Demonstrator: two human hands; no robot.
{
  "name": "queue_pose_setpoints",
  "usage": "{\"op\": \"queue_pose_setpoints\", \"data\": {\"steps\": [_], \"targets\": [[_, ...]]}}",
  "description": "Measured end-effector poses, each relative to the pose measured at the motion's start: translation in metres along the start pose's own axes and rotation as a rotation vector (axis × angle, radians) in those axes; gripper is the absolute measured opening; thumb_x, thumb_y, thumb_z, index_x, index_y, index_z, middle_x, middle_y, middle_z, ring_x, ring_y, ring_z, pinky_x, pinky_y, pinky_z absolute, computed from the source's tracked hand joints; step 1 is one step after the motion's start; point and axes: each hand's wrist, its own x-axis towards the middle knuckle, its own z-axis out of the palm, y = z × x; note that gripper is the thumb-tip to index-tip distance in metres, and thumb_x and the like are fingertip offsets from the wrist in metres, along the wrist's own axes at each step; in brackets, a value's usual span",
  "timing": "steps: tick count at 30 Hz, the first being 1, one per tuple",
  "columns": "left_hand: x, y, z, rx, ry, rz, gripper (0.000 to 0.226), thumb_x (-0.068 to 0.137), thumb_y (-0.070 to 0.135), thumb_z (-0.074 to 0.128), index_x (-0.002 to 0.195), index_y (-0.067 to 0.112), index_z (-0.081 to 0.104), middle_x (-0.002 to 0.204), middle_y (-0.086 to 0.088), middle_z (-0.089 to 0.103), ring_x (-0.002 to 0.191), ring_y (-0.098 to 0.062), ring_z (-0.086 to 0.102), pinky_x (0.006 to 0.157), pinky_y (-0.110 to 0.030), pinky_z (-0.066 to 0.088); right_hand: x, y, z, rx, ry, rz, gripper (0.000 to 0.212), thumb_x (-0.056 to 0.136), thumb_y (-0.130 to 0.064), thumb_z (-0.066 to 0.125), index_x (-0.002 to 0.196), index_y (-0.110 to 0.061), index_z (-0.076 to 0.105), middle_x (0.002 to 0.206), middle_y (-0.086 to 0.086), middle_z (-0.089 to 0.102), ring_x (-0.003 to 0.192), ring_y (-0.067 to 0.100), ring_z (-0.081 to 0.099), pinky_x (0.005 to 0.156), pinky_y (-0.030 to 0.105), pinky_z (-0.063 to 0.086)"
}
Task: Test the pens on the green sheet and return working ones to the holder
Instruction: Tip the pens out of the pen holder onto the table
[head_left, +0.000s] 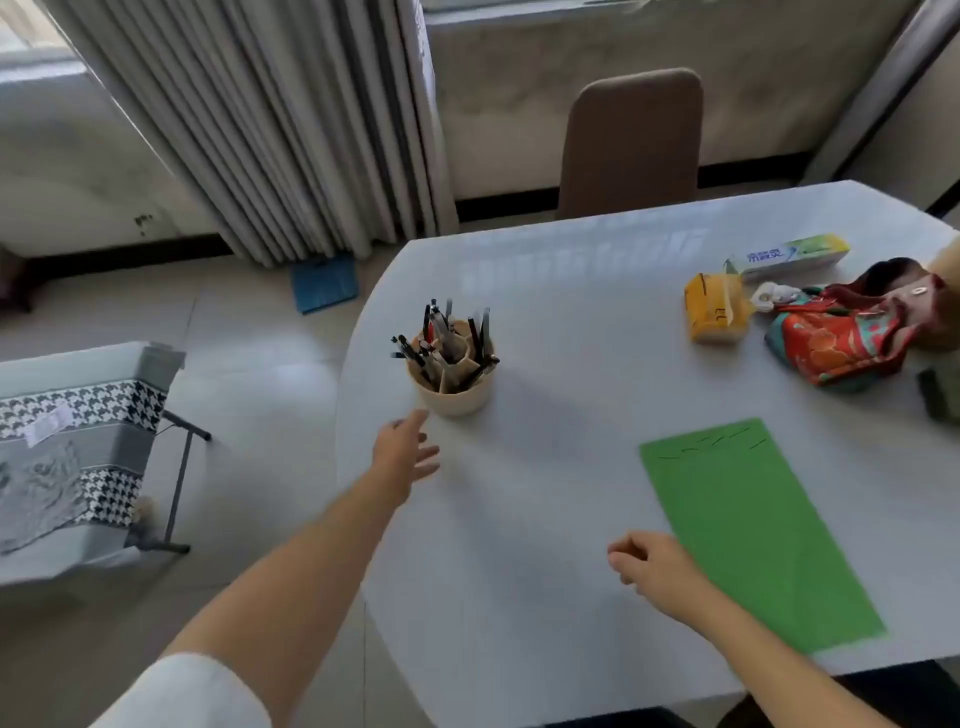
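Note:
A beige pen holder stands on the white table, filled with several dark pens. My left hand hovers just below and left of the holder, fingers spread, holding nothing. The green sheet lies to the right, with several short dark pen strokes near its far edge. My right hand rests at the sheet's near left edge, fingers loosely curled, and no pen shows in it.
At the table's far right lie a yellow tissue pack, a toothpaste box, a colourful cloth pouch and a dark object at the edge. A brown chair stands behind the table. A patterned folding seat sits on the left.

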Motion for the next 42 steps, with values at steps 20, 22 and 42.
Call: {"op": "queue_pose_setpoints", "data": {"steps": [20,22,42], "targets": [[0.038,0.026,0.072,-0.392,0.103,-0.208,0.038,0.082,0.013,0.052,0.119,0.016,0.062,0.112,-0.013,0.062,0.104,-0.032,0.064,0.080,-0.056,0.058,0.096,0.050,-0.062,0.070,-0.177,0.022,0.005,0.089,-0.018,0.066,0.086,-0.017,0.069,0.066,0.000,0.071,0.055,0.012,0.065,0.061,0.037,0.059],[0.033,0.026,0.075,-0.403,0.062,-0.207,0.046,0.075,0.009,0.052,0.120,0.016,0.060,0.117,-0.015,0.061,0.107,-0.034,0.063,0.083,-0.061,0.055,0.101,0.050,-0.063,0.079,-0.168,0.033,0.007,0.092,-0.018,0.065,0.087,-0.014,0.069,0.067,0.003,0.073,0.056,0.018,0.069,0.062,0.038,0.060],[0.023,0.082,0.165,0.496,0.093,0.390,0.096,0.043,0.035,0.090,0.120,0.031,0.034,0.105,0.015,0.051,0.091,-0.003,0.055,0.063,-0.023,0.047,0.100,0.046,-0.067,0.361,-0.113,0.203,0.022,0.099,-0.020,0.059,0.092,0.000,0.064,0.071,0.017,0.075,0.051,0.032,0.069,0.037,0.025,0.041]]}}
